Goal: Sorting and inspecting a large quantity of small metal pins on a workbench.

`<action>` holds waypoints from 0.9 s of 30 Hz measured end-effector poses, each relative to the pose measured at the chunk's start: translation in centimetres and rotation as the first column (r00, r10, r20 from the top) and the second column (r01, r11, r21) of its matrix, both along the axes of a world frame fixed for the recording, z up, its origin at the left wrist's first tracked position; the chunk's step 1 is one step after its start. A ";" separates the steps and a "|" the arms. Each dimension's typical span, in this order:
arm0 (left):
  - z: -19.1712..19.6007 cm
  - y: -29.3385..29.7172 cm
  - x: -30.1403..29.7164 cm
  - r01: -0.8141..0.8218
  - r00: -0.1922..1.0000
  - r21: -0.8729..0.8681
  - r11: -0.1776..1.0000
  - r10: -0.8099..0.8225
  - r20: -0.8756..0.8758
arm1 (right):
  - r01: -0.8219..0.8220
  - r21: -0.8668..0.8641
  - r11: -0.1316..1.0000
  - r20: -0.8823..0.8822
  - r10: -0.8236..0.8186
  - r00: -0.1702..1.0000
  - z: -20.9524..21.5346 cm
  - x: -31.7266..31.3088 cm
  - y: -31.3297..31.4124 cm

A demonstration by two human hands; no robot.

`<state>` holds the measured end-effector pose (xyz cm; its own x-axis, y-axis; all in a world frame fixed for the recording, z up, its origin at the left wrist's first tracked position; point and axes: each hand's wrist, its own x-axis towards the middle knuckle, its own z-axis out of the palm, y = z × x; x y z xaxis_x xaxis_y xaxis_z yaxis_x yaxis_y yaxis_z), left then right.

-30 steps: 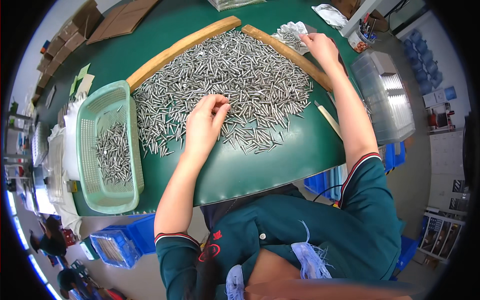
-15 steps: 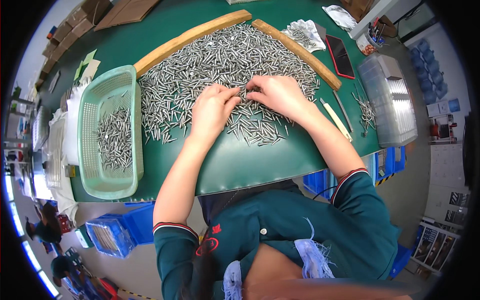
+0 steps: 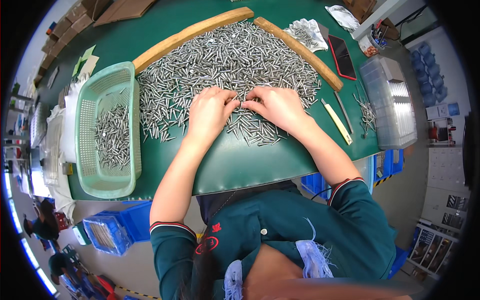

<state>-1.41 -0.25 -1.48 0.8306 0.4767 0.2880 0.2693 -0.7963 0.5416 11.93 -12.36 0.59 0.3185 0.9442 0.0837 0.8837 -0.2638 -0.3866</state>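
Left hand [image 3: 207, 111], right hand [image 3: 281, 106] nearly meeting over metal pins [image 3: 225, 62]; both holding thumb close to forefinger, cannot tell if pinching any.

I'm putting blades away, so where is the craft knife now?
In the head view, the craft knife lies on the green table between the right forearm and a thin metal strip, right of the metal pins.

Dark green shirt [image 3: 300, 220], short sleeves [image 3: 172, 250], red-and-white striped trim [image 3: 170, 224]. Pale button [image 3: 264, 231] at front; red marks [image 3: 210, 244] on chest. Frayed pale-blue cloth [image 3: 312, 257] both sides of neckline. Left hand [image 3: 207, 110], right hand [image 3: 277, 106] bare.
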 end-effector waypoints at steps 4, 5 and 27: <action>0.0 0.0 -0.1 0.033 0.996 -0.003 0.999 -0.033 -0.084 | -0.041 0.025 0.999 0.013 0.041 0.999 -0.5 -0.1 0.2; 0.0 0.0 -0.1 0.056 0.995 0.007 0.998 -0.055 -0.087 | -0.078 0.068 0.995 -0.022 0.080 0.997 -0.6 -0.1 0.2; 0.2 4.8 6.3 0.061 0.967 0.235 0.970 -0.116 0.227 | 0.500 0.061 0.864 -0.262 0.498 -0.827 -0.4 7.2 -1.5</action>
